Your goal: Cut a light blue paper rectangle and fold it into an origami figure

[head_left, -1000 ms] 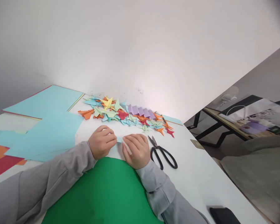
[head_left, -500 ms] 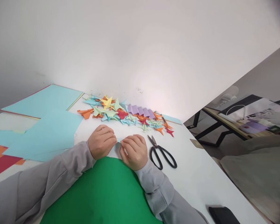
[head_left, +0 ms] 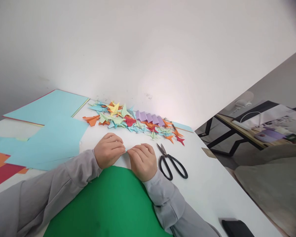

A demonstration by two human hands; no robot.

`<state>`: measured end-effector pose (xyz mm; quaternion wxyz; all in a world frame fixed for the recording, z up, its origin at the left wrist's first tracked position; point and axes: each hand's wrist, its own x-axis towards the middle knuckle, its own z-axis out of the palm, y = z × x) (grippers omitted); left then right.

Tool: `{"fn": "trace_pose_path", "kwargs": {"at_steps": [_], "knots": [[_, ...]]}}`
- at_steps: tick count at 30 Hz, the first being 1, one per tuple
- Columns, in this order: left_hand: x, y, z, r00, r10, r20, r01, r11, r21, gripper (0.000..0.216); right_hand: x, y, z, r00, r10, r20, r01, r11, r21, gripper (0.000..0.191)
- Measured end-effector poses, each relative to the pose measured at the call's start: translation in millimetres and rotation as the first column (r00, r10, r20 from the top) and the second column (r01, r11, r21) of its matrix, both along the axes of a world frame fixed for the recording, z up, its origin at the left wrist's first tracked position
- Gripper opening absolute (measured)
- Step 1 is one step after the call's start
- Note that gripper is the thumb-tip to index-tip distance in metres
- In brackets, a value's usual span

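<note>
Between my fingertips a small piece of light blue paper (head_left: pixel 126 149) shows only as a narrow sliver; the rest of it is hidden. My left hand (head_left: pixel 109 150) pinches its left end, fingers curled and closed. From the other side my right hand (head_left: pixel 143 161) closes on the right end. Both hands are just above the white table, at the top edge of a green surface (head_left: pixel 106 200). Black-handled scissors (head_left: pixel 166 158) lie to the right of my right hand, blades slightly apart. Beyond my hands spreads a pile of folded paper shapes (head_left: pixel 115 120) in several colours.
Light blue sheets (head_left: pixel 56 141) cover the table's left side, with orange and red paper (head_left: pixel 7 173) at the near left. A pleated purple paper (head_left: pixel 149 118) lies by the wall. A black object (head_left: pixel 237 227) rests near the front right edge. Another table (head_left: pixel 234 130) stands beyond.
My fingertips have come closer together, and less of the light blue paper shows between them. The scissors and the folded shapes lie as before.
</note>
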<state>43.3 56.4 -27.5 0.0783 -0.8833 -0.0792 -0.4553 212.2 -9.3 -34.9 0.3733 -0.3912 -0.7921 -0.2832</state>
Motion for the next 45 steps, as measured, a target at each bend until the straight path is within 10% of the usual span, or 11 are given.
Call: {"fn": "trace_pose_path", "kwargs": {"at_steps": [45], "knots": [[-1.8, 0.5, 1.8, 0.977, 0.116, 0.181, -0.105, 0.992, -0.069, 0.024, 3.3, -0.5, 2.1, 0.999, -0.034, 0.001, 0.034, 0.994, 0.108, 0.017]]}}
